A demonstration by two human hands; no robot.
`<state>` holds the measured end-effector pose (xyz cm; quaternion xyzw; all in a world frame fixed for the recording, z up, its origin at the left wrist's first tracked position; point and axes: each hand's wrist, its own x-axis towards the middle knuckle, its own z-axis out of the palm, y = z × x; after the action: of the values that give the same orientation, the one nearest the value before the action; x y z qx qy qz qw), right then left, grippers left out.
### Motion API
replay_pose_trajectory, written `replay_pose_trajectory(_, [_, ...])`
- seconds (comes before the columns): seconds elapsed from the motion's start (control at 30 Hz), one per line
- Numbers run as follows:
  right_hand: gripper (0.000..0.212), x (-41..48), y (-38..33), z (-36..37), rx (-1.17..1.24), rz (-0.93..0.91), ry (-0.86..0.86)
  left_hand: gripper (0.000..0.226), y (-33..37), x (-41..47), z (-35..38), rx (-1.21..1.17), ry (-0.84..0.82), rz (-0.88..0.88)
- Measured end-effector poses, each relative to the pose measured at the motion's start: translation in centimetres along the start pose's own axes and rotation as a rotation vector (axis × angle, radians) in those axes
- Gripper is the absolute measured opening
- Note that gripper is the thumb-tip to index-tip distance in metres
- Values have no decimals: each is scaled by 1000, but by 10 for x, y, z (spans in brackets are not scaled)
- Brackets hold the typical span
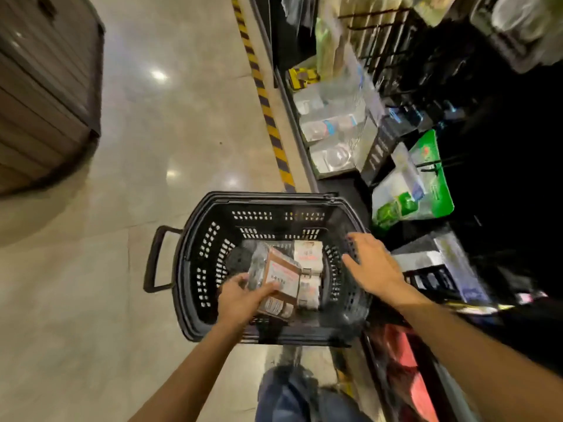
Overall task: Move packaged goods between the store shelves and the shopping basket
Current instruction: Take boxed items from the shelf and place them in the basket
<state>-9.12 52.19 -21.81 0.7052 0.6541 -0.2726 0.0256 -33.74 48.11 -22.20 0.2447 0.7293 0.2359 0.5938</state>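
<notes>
Polished beige floor tiles (137, 178) are filling the left half of the view, reflecting three ceiling lights. One black perforated shopping basket (195, 239) is sitting on this floor; all places below are given relative to it. One loop handle (154, 260) is sticking out from the basket's left end. Two hands are showing. The left hand (240, 296) is reaching inside the basket at its near-left part, fingers and thumb curling round one brown-labelled package (281, 275) with a clear plastic side, holding it tilted above the basket bottom. A second brown piece is showing just under it; whether it is a separate pack cannot be told. Two white packages (307, 254) are lying on the basket bottom, right of centre, one behind the other, just beside the brown one. The right hand (373, 263) is hovering over the basket's right rim, fingers spread and straight, holding nothing. Store shelves (396, 117) are running along the basket's right side, carrying clear-wrapped goods and one green packet (426, 178); blur is preventing a count. One yellow-black striped strip (268, 111) is running on the floor beyond the basket's far rim. One brown slatted cabinet (45, 86) is standing well apart, far left.
</notes>
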Motion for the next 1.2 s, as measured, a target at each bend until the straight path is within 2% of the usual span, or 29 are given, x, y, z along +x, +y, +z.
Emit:
replay_pose_trajectory(0.2, [56,97,37,54,-22,35,95,20,-37,98,35,-104,-154,-181])
replay_pose_trajectory(0.3, [64,118,58,82,-100,-10,167,25,-56,123,48,-284,-234,-293])
replay_pose_trajectory(0.4, [75,125,66,93,-187,-35,103,39,-69,138,56,-446,-316,-351])
replay_pose_trajectory(0.47, [77,127,72,99,-215,-50,113,51,-78,145,58,-524,-400,-400])
replay_pose_trajectory(0.57, [81,127,81,114,-266,-85,175,53,-86,156,60,-591,-504,-458])
replay_pose_trajectory(0.7, [83,129,86,122,-289,-73,210,56,-87,165,64,-581,-580,-514])
replay_pose_trajectory(0.8, [84,129,85,123,-286,-66,218,88,-83,170,63,-591,-692,-502])
replay_pose_trajectory(0.83, [84,129,85,124,-283,-61,215,93,-81,170,64,-593,-728,-496])
replay_pose_trajectory(1.03, [85,129,87,127,-289,-43,218,93,-79,178,72,-561,-890,-504])
replay_pose_trajectory(1.2, [86,130,88,129,-293,-36,231,106,-88,186,77,-502,-972,-507])
